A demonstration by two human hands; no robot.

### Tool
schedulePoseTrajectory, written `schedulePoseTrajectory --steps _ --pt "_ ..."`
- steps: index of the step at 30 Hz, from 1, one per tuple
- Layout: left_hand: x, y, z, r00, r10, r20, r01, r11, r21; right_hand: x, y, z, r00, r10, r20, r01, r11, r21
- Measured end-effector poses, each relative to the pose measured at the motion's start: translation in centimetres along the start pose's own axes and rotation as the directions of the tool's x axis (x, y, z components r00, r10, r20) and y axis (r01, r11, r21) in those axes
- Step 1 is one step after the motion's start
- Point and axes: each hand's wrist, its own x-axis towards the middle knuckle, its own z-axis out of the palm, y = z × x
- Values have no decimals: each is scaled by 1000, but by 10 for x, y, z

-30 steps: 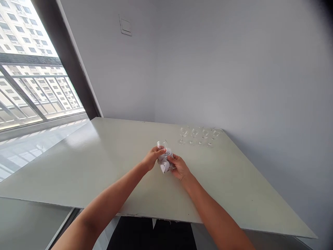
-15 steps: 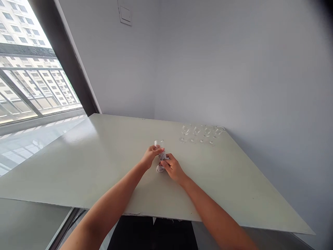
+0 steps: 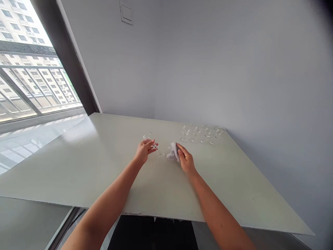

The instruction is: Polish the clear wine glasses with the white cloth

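Note:
My left hand (image 3: 144, 150) is closed around a small clear stemmed glass (image 3: 150, 141), held tilted just above the pale green table (image 3: 78, 166). My right hand (image 3: 185, 159) grips a crumpled white cloth (image 3: 172, 152) a short way to the right of the glass, apart from it. Several more clear stemmed glasses (image 3: 201, 133) stand in a row at the far right of the table, near the wall.
Grey walls close off the table's far and right sides. A wall switch (image 3: 126, 14) sits high on the far wall. At the left, a large window (image 3: 31, 76) with a dark frame looks onto apartment blocks.
The cloth was wrapped around the glass between both hands. Now my hands have parted: the left carries the glass to the left, the right has drawn the cloth away to the right.

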Motion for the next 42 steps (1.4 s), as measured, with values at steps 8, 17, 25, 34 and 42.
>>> schedulePoseTrajectory --steps 8,17,25,34,42 --pt "-3 -11 3 979 -171 109 178 982 -61 -9 -14 21 881 -283 380 356 925 -136" --pt "-17 -16 20 960 -106 259 201 906 -372 0 1 32 884 336 324 -429 312 848" --pt "-33 -17 35 945 289 153 -265 951 -161 -11 -16 47 672 546 500 -566 -57 823" --pt "-31 5 26 908 416 55 -420 899 122 -23 -22 25 859 242 452 -276 961 9" --pt "-52 -12 37 807 514 289 -581 778 240 -1 -33 6 979 -15 201 109 877 -469"
